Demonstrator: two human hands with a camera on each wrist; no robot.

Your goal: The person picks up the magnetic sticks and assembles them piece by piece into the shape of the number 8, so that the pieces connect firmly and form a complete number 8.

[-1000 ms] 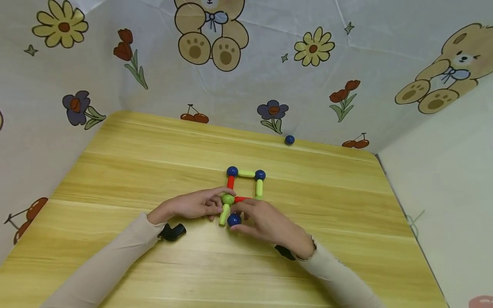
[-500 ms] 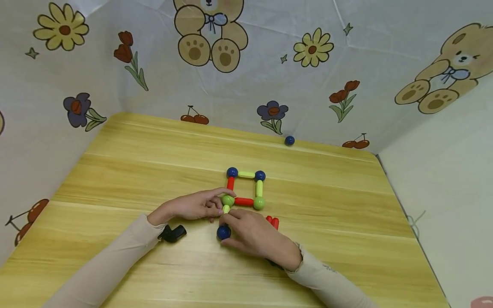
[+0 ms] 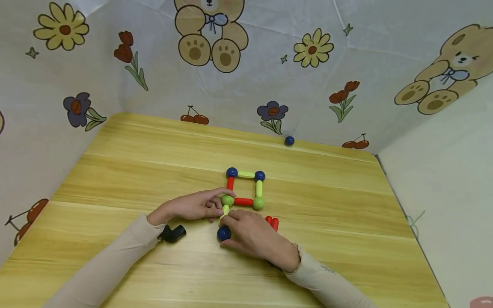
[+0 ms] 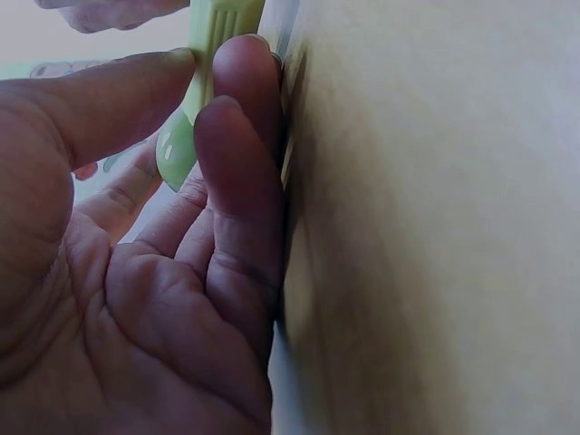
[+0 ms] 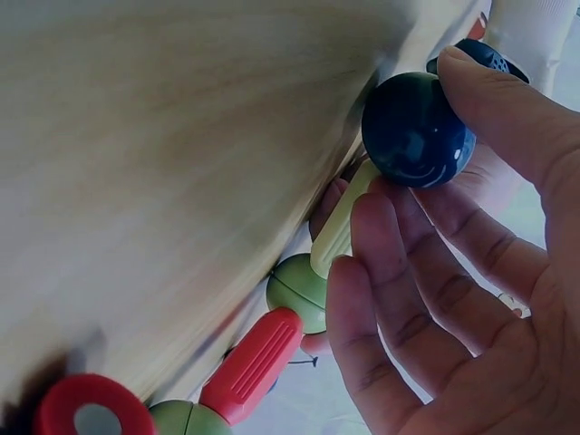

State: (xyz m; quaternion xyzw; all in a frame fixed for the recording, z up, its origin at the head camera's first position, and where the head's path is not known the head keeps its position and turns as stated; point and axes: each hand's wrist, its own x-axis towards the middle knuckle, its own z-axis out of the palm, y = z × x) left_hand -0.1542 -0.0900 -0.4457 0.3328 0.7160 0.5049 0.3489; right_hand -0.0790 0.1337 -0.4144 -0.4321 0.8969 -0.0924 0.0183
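A square of magnetic sticks and balls lies on the table, with blue balls at its far corners, such as the far-left ball (image 3: pixel 232 172). A yellow-green magnetic stick (image 3: pixel 225 209) runs toward the person from the near-left green ball (image 3: pixel 228 200). My left hand (image 3: pixel 192 205) pinches this stick between thumb and fingers, its index finger reaching over the green ball. My right hand (image 3: pixel 254 233) grips a blue ball (image 5: pixel 417 131) between thumb and fingers. That ball is right at the stick's near end; the right fingers partly cover the stick in the head view.
Two loose red sticks (image 3: pixel 275 223) lie just beyond the right hand. Another blue ball (image 3: pixel 289 140) rests at the table's back edge, by the patterned cloth (image 3: pixel 231 90). A black object (image 3: pixel 172 233) shows under the left wrist.
My right hand has carried the blue ball toward the person and slightly left, to the stick's near end. The square's near-right corner and the red sticks came into view. The left hand stayed put.
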